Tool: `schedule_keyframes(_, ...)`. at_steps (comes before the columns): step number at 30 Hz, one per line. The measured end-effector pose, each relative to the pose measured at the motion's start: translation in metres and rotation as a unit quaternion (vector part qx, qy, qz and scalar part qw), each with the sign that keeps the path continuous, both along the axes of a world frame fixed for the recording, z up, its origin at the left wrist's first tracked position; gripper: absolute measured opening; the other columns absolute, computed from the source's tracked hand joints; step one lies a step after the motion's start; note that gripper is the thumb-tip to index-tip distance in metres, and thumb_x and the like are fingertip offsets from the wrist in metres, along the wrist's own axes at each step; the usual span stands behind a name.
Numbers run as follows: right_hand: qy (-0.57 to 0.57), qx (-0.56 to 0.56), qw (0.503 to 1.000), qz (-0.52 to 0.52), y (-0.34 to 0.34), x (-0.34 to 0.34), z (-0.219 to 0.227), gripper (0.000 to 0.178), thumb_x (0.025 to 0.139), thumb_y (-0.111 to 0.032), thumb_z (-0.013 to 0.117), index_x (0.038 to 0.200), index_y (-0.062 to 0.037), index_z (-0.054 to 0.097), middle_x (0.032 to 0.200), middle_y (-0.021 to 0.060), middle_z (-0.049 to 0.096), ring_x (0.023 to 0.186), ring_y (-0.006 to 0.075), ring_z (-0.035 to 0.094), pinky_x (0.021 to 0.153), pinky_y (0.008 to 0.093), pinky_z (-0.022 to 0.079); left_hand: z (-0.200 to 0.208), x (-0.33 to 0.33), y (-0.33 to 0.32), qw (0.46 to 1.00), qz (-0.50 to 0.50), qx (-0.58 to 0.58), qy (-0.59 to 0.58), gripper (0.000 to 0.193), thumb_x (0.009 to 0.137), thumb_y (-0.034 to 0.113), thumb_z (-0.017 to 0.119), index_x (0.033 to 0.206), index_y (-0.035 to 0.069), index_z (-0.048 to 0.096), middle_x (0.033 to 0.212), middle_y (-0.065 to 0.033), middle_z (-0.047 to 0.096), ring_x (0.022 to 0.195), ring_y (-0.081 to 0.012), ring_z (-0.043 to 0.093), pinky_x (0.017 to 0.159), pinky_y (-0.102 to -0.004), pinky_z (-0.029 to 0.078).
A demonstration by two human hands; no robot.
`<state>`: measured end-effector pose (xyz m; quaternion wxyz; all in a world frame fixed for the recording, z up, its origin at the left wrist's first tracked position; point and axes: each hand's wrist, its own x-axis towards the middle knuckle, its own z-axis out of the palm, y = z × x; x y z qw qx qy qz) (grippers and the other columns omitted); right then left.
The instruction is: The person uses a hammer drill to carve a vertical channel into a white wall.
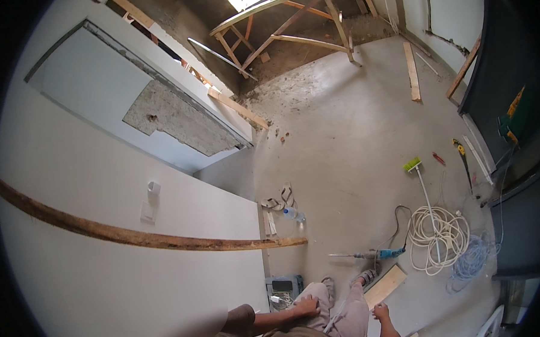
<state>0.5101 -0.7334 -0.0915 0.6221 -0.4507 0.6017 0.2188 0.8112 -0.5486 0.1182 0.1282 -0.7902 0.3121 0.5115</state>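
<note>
My left hand (308, 305) rests on my left thigh, fingers loosely laid over the pale trousers (356, 314), holding nothing. On the other side, my right hand (380, 312) is raised beside my right leg with its fingers curled in; no object shows in it. Close by it lies a short wooden board (386, 286) on the floor. Just beyond my feet is a blue rotary hammer drill (379, 254) with a long bit pointing left and a dark cord running from its right end. A grey tool case (284, 285) stands left of my legs.
At right lie a coiled white cable (419, 246), a green-headed broom (412, 164), a blue coiled line (471, 257) and a yellow-handled saw (462, 154). A long timber (134, 236) crosses at left. Sandals (287, 195) and a water bottle (294, 214) sit by the wall; a wooden trestle (288, 35) stands far off.
</note>
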Motion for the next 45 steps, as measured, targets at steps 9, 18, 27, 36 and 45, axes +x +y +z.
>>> schedule_keyframes(9, 0.059, 0.148, 0.98, 0.119, 0.022, 0.07, -0.019, 0.06, 0.084, -0.033, 0.06, 0.135, -0.0069, 0.041, 0.13, 0.0236, 0.053, 0.114, 0.032, 0.057, 0.089, 0.0476, 0.049, -0.02, -0.032, 0.013, 0.988, -0.045, 0.141, -0.042, 0.078, 0.08, 0.057, 0.063, 0.139, 0.013, 0.038, 0.138, -0.0254, 0.042, 0.128, -0.0471, 0.043, 0.09, -0.0793, 0.034)
schedule_keyframes(18, 0.065, 0.03, 0.99, 0.123, 0.065, 0.051, -0.096, 0.082, 0.081, -0.036, 0.063, 0.149, -0.0077, 0.026, 0.145, 0.025, 0.041, 0.132, 0.0391, 0.041, 0.11, 0.0455, 0.034, -0.075, -0.034, 0.006, 0.986, -0.028, 0.159, 0.051, 0.114, 0.07, 0.053, 0.072, 0.149, -0.005, 0.015, 0.135, -0.0344, 0.043, 0.122, -0.0492, 0.049, 0.098, -0.0606, 0.042)
schedule_keyframes(27, -0.082, -0.223, 0.928, 0.285, 0.019, 0.106, -0.324, 0.048, 0.081, -0.029, 0.065, 0.124, -0.0074, 0.059, 0.126, 0.0182, 0.059, 0.117, 0.0382, 0.054, 0.101, 0.0467, 0.042, -0.104, 0.004, -0.048, 0.993, -0.016, 0.115, 0.018, 0.106, 0.069, 0.051, 0.072, 0.144, -0.009, 0.025, 0.131, -0.0323, 0.048, 0.119, -0.0453, 0.051, 0.098, -0.0513, 0.045)
schedule_keyframes(36, 0.078, -0.295, 0.916, 0.262, -0.101, 0.236, -0.359, 0.06, 0.087, -0.018, 0.064, 0.142, -0.0117, 0.043, 0.146, 0.0263, 0.037, 0.14, 0.0403, 0.029, 0.111, 0.0544, 0.03, -0.067, 0.008, -0.028, 0.998, 0.035, 0.044, -0.036, 0.108, 0.069, 0.049, 0.071, 0.139, -0.017, 0.022, 0.114, -0.0398, 0.05, 0.099, -0.0528, 0.055, 0.086, -0.0569, 0.045)
schedule_keyframes(45, 0.089, -0.177, 0.932, 0.303, -0.144, 0.243, -0.428, 0.056, 0.093, -0.031, 0.058, 0.143, -0.0116, 0.044, 0.147, 0.0181, 0.042, 0.142, 0.0333, 0.03, 0.114, 0.053, 0.025, -0.082, 0.024, -0.043, 0.996, 0.052, 0.005, -0.068, 0.106, 0.069, 0.046, 0.07, 0.138, -0.018, 0.023, 0.112, -0.0384, 0.051, 0.101, -0.0506, 0.054, 0.088, -0.0551, 0.045)
